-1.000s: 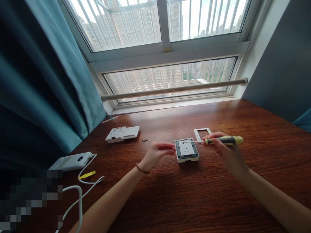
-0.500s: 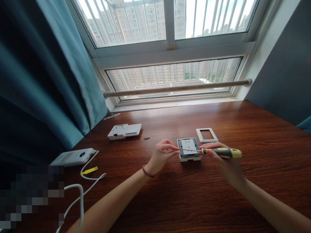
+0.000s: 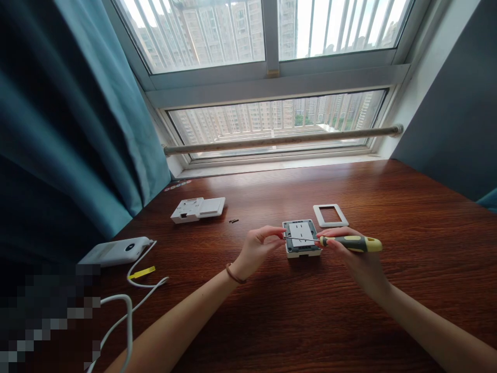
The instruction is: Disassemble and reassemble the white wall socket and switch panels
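My right hand (image 3: 359,256) is closed round the yellow and dark grey handle of a screwdriver (image 3: 351,243). Its thin shaft points left, level across a wall socket (image 3: 301,234). That socket, white in the middle with a grey frame, sits on a white back box on the table. My left hand (image 3: 260,247) pinches at the screwdriver's tip, by the socket's left edge; whatever is between the fingertips is too small to make out. Just behind the socket lies a white cover frame (image 3: 331,215) with a rectangular opening.
On the wooden table (image 3: 272,321), a few small screws (image 3: 233,221) lie beside two joined white box pieces (image 3: 198,209). At the left are a white power bank (image 3: 116,251), a white cable (image 3: 149,286) and a yellow tag (image 3: 142,272). A blue curtain (image 3: 97,129) hangs at the left.
The screwdriver and my right hand have shifted very slightly left. My left fingers have changed their pinch a little at the tip. The socket stays put.
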{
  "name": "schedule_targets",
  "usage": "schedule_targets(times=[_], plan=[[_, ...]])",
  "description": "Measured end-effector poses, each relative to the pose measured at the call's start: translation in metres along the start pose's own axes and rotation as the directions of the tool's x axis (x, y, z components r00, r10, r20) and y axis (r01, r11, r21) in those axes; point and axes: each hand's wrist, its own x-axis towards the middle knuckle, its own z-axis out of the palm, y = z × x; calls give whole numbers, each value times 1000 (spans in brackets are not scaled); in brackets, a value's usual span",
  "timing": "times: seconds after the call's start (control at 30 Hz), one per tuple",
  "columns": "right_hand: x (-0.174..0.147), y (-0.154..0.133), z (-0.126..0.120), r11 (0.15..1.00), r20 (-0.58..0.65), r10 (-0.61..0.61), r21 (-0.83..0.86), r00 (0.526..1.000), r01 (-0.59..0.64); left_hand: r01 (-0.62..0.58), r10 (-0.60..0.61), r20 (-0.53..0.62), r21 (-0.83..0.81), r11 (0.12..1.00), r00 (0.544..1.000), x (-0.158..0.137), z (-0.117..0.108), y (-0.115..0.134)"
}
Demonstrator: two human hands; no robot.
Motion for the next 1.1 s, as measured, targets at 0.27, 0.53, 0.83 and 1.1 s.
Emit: schedule_targets(times=[0.27,0.53,0.83,1.1], plan=[[-1,-1,-1,998,18,-41,-53,999,42,1,-1,-16,-21,1000,1000,2,-2,2],[-2,-3,-2,995,33,-50,-79,998,53,67,-66,-20,10,998,998,4,-5,-1],[-2,4,2,995,-26,75,64,997,-73,-102,95,49,186,977,994,2,-7,-2],[1,13,5,919,-37,242,330,970,-216,-211,201,66,395,894,977,2,-6,-5]])
